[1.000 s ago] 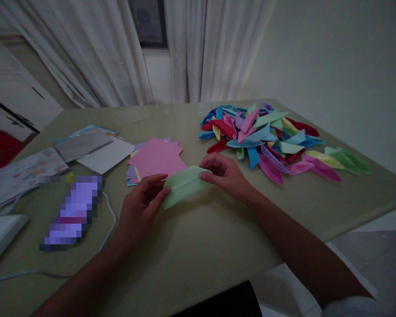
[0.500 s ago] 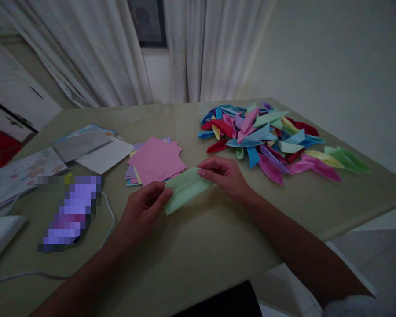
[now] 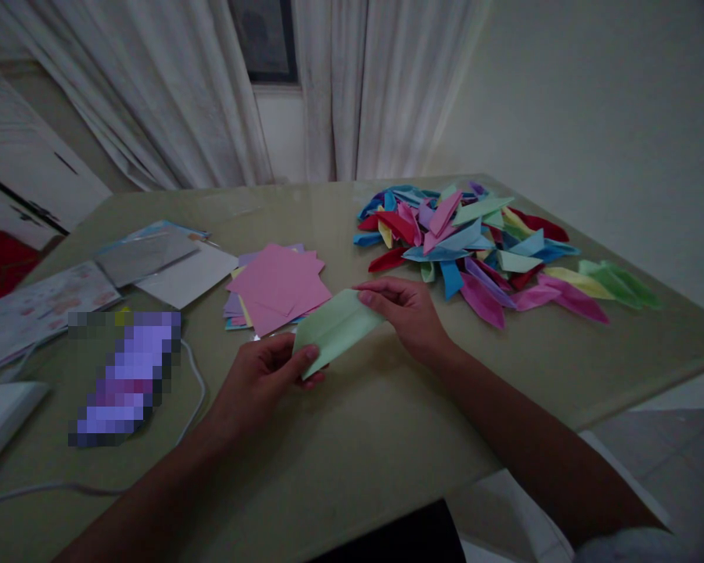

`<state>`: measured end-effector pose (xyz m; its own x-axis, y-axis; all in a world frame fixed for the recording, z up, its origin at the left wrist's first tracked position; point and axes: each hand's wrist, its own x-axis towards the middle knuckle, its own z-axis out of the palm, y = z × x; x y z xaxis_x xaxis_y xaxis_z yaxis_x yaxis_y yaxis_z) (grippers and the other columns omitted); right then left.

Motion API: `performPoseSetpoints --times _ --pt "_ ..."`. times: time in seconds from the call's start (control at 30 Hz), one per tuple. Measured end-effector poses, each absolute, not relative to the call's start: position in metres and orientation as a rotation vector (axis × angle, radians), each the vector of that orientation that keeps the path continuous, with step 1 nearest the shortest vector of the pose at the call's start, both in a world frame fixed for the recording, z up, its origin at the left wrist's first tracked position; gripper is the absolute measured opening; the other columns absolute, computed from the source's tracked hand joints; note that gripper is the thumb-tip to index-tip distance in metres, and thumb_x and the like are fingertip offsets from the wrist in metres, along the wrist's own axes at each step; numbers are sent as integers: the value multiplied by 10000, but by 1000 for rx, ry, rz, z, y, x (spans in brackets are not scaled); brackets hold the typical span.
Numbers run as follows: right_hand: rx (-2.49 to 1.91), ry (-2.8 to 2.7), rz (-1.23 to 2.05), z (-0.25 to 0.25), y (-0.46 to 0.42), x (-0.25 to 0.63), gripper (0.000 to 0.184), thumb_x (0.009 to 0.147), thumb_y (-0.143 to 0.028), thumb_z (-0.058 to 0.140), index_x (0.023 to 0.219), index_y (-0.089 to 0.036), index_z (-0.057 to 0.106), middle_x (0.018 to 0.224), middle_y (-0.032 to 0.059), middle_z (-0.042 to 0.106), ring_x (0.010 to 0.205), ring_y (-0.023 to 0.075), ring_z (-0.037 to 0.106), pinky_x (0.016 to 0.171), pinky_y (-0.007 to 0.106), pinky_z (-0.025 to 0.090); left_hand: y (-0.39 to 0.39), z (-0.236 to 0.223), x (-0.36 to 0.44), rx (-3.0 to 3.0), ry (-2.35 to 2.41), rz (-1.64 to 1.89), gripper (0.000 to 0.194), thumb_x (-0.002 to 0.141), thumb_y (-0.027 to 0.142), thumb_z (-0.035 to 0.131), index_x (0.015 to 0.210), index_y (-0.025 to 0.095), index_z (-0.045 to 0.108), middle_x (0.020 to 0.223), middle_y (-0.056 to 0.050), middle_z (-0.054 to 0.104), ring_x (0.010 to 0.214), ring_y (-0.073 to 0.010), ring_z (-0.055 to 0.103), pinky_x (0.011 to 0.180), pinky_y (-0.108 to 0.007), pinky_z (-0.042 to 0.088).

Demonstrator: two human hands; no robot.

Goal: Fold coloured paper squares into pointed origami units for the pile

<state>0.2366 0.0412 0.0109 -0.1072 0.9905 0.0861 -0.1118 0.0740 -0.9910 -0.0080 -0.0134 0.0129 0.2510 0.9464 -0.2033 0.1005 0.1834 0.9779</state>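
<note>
A pale green sheet of folded paper (image 3: 339, 327) is held above the table between my two hands. My left hand (image 3: 273, 375) pinches its near left end, thumb on top and fingers curled underneath. At the far right corner, my right hand (image 3: 402, 317) grips the paper between thumb and forefinger. A lengthwise crease runs along the paper. Just beyond it lies a stack of square paper sheets (image 3: 278, 285), pink on top, with purple, yellow and blue edges showing below. Past my right hand is a heap of folded coloured paper pieces (image 3: 463, 242).
On the left lie a phone-like blurred device (image 3: 126, 379), a white cable (image 3: 196, 383), a white device (image 3: 5, 422), a patterned packet (image 3: 47, 309) and clear plastic sleeves over a white sheet (image 3: 193, 274). The table (image 3: 563, 375) ends at a near right edge.
My left hand has shifted its hold, its thumb now further over the paper and fingers beneath. The paper has tilted, showing more of its face. My right hand keeps its corner.
</note>
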Motion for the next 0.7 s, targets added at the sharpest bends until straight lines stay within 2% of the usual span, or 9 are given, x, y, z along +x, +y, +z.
performPoseSetpoints --times 0.17,0.3,0.37,0.47,0.57,0.7 --pt "-1038 -1256 1448 9 41 234 380 761 -537 924 812 -170 843 732 28 752 637 147 672 596 284 611 -10 12 -9 1192 1145 893 414 810 556 876 942 167 823 822 -68 809 638 -192 716 604 -294 584" --pt "-1007 -1248 1443 4 42 233 365 767 -520 923 784 -170 822 704 15 721 624 135 637 587 264 576 -11 9 -8 1206 1096 847 370 846 525 862 898 162 813 756 -51 781 623 -167 687 617 -274 568" --pt "-923 -1223 1510 2 38 228 372 734 -517 945 825 -182 810 744 12 734 664 143 655 630 268 574 -14 7 -7 1172 1087 850 363 852 519 864 920 166 810 743 -46 776 644 -175 707 630 -274 581" --pt "-810 -1278 1645 0 27 216 454 705 -503 968 996 -203 792 888 23 774 819 186 712 819 330 599 -18 4 -4 1109 1043 862 394 858 531 860 1035 185 800 833 -61 810 685 -197 746 654 -305 620" --pt "-857 -1411 1665 -1 18 211 439 834 -589 859 1016 -200 767 935 41 765 873 199 700 875 352 577 -19 2 -2 1118 997 823 388 818 507 898 1012 185 802 872 -72 821 668 -199 747 662 -329 639" --pt "-1067 -1415 1429 -3 26 223 562 937 -730 677 778 -191 702 748 20 669 715 166 603 718 305 509 -18 5 -2 1146 1018 794 378 841 539 872 918 177 797 801 -69 807 657 -194 739 661 -324 643"
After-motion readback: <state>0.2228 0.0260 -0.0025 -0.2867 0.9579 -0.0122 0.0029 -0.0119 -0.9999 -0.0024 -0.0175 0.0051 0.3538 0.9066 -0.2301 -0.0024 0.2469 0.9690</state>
